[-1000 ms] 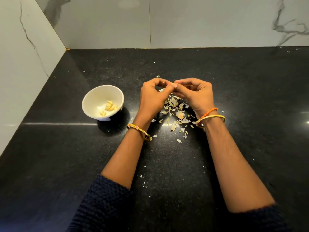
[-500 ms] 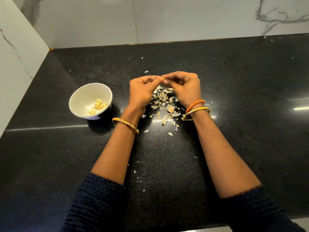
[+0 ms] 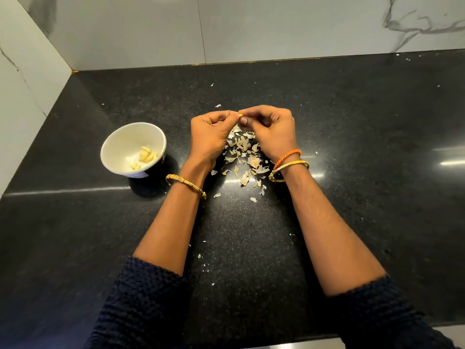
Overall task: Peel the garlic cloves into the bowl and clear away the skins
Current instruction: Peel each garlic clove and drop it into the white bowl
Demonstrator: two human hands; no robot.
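Note:
Both hands meet above a heap of garlic skins (image 3: 242, 157) on the black counter. My left hand (image 3: 210, 136) and my right hand (image 3: 270, 129) pinch one small garlic clove (image 3: 240, 114) between their fingertips; only its yellowish tip shows. To the left stands a white bowl (image 3: 118, 144) holding several peeled cloves (image 3: 146, 157), about a hand's width from my left wrist.
The black granite counter (image 3: 352, 147) meets marble walls at the back and left. Loose skin flakes (image 3: 218, 106) lie scattered beyond the hands and between my forearms. The counter's front edge runs along the bottom right.
The hands stay together over the skins. A yellowish tip of the clove now shows between the fingertips. The camera has shifted slightly.

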